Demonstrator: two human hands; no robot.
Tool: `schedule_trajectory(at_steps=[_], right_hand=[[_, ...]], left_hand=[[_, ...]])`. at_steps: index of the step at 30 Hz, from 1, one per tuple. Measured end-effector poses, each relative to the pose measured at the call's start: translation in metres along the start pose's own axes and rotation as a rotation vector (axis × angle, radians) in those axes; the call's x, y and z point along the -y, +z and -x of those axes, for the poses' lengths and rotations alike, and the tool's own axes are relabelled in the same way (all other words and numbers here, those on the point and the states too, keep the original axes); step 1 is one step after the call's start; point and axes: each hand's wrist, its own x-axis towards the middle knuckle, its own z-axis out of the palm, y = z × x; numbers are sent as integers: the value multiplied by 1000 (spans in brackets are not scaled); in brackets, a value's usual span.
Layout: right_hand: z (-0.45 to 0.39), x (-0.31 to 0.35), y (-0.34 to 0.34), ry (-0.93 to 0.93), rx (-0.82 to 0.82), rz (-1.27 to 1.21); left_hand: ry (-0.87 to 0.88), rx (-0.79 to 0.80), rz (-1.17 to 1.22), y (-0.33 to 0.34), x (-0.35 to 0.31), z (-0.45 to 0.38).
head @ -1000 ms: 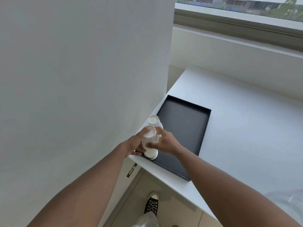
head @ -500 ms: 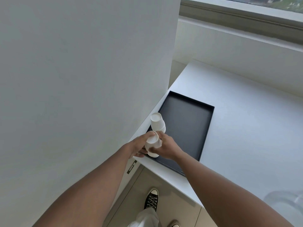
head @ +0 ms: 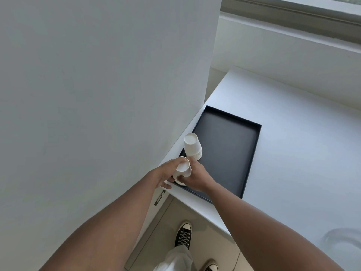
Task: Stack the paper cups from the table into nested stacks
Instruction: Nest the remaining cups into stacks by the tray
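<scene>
Both hands meet over the near left corner of a black tray [head: 230,153] that lies on the white tabletop [head: 293,153], close against its left edge where a tall white wall [head: 97,94] rises. The left hand [head: 165,176] and the right hand [head: 197,178] each have their grip clenched around a short stack of white paper cups [head: 182,170], one hand on either side of it. This held stack is turned bottom-up and tilted toward the camera, so the flat base of the top cup faces up, and its lower rim sits at or just above the tray's near left corner; whether it touches the tray floor cannot be told, since the fingers cover that part. Just beyond the hands, along the tray's left rim, stands a second nested stack of cups [head: 192,146], also upside down, with several rims showing one under another at its foot. It stands upright on the tray floor, just beside the held stack but apart from it. The tray's floor toward the far and right rims is bare dark surface. Below the tabletop's near edge the floor shows, with a black lace-up sneaker [head: 183,235] and a pale trouser leg [head: 175,260].
</scene>
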Motion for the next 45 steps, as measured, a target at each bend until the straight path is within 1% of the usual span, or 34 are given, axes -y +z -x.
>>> schedule_trajectory(at_steps=[12, 22, 25, 27, 29, 34, 38, 42, 45], right_hand=[[-8, 0, 12, -13, -4, -23], [-10, -6, 14, 49, -12, -30], [-9, -13, 9, 100, 38, 12], [-7, -17, 3, 122, 73, 52], [-7, -21, -4, 152, 68, 69], [-10, -26, -23, 237, -81, 16], [-20, -19, -36, 238, -148, -36], [-31, -12, -46, 251, -143, -37], [-41, -7, -53, 255, -96, 19]], left_hand=[[-12, 10, 23, -9, 2, -9], [2, 16, 42, -16, 0, -16], [12, 20, 38, -20, -4, -14], [41, 13, 55, -21, -10, -14], [86, -29, 81, -22, -17, -14], [178, -156, 111, -23, -38, -23], [244, -184, 128, -20, -45, -35], [286, -207, 80, -15, -53, -43], [308, -211, 41, -14, -59, -46]])
